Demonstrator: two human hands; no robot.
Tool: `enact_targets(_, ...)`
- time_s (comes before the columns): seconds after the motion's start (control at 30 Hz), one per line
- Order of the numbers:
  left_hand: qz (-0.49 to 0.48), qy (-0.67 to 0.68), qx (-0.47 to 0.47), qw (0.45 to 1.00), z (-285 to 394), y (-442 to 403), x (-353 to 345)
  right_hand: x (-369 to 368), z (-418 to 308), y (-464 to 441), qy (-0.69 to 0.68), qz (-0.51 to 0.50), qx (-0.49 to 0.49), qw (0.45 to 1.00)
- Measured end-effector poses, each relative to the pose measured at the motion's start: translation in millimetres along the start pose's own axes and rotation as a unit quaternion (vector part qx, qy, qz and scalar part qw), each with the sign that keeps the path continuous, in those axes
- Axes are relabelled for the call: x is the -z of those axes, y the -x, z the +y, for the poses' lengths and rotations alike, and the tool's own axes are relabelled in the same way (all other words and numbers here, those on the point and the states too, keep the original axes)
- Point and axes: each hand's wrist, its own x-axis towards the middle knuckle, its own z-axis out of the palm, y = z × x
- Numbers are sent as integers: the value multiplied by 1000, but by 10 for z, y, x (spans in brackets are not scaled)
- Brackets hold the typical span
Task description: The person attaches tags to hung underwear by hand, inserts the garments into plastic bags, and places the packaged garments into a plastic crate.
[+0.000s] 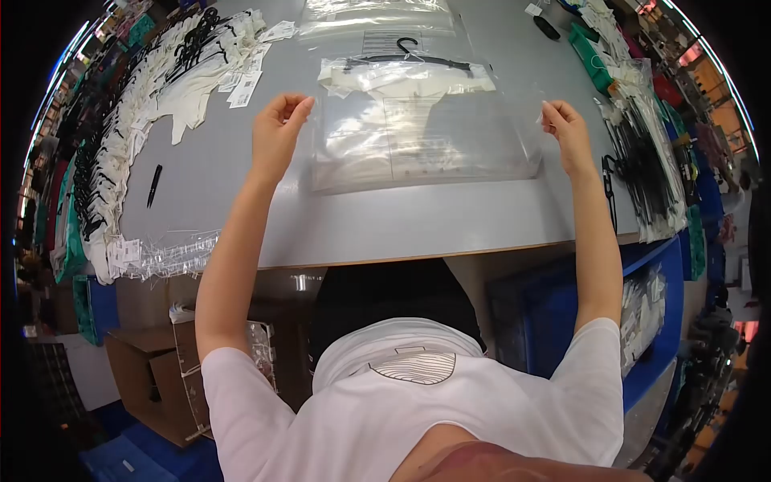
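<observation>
On the grey table lies a clear plastic bag [353, 153] with a white garment [450, 83] inside. The garment is on a black hanger [377, 59], whose hook sticks up at the far end of the bag. My left hand [277, 138] is closed in a pinch at the bag's left edge. On the opposite side, my right hand [568, 135] pinches at the bag's right edge. The transparent film is hard to make out right at the fingertips. Both palms are raised a little above the tabletop.
White garments on black hangers [181, 88] are piled at the left, with a black pen [154, 185] near them. Flat plastic bags [377, 10] lie at the back. Bagged garments [642, 153] and a green tray [589, 60] line the right. A blue bin [666, 305] stands below.
</observation>
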Motion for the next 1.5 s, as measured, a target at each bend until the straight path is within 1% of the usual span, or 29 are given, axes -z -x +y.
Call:
enact_targets(0.07, 29, 0, 2, 1000, -130, -217, -47, -95, 25, -242, 6, 13, -23, 1000)
enact_targets(0.13, 38, -1, 9, 999, -274, -395, -77, -194, 83, -444, 7, 22, -31, 999)
enact_targets(0.23, 52, -3, 12, 999, -487, -553, -132, -290, 220, -613, 44, 44, -61, 996)
enact_targets(0.3, 52, -1, 5, 999, -595, -593, -168, -314, 306, -674, 60, 52, -61, 995)
enact_targets(0.4, 78, -23, 17, 997, -630, -578, -200, -311, 483, -785, 97, 39, -73, 992)
enact_targets(0.57, 80, -69, 9, 994, -727, -667, -224, -388, 587, -911, 156, 44, -60, 985)
enact_targets(0.67, 83, -101, 33, 991, -674, -733, -274, -462, 556, -946, 280, 57, -28, 958)
enact_targets(0.83, 65, -165, 71, 982, -810, -841, -309, -554, 730, -1110, 375, 55, -9, 925)
enact_targets(0.9, 60, -184, 82, 978, -878, -886, -330, -558, 790, -1155, 392, 52, -5, 918)
enact_targets(1.0, 37, -288, 82, 953, -918, -934, -368, -565, 810, -1172, 499, 61, 5, 864)
enact_targets(1.07, 49, -358, 42, 932, -930, -954, -327, -604, 783, -1186, 529, 60, 13, 847)
enact_targets(1.13, 76, -402, 11, 912, -948, -973, -285, -592, 728, -1152, 520, 44, 25, 853)
enact_targets(1.17, 91, -429, -103, 893, -969, -986, -288, -577, 709, -1111, 505, 55, 88, 857)
enact_targets(1.23, 49, -467, -260, 844, -995, -981, -333, -691, 716, -1101, 486, 63, 157, 857)
enact_targets(1.3, -4, -482, -298, 824, -965, -913, -417, -784, 884, -1068, 531, -7, 190, 826)
enact_targets(1.33, -53, -501, -184, 844, -944, -837, -459, -818, 936, -1033, 553, -39, 205, 806)
enact_targets(1.4, -91, -485, -40, 869, -886, -707, -461, -832, 971, -1053, 575, -69, 223, 784)
enact_targets(1.47, -80, -455, -12, 887, -759, -468, -409, -844, 936, -1053, 567, -94, 180, 799)
enact_targets(1.5, -75, -398, 2, 914, -668, -284, -349, -842, 916, -1038, 563, -106, 158, 805)
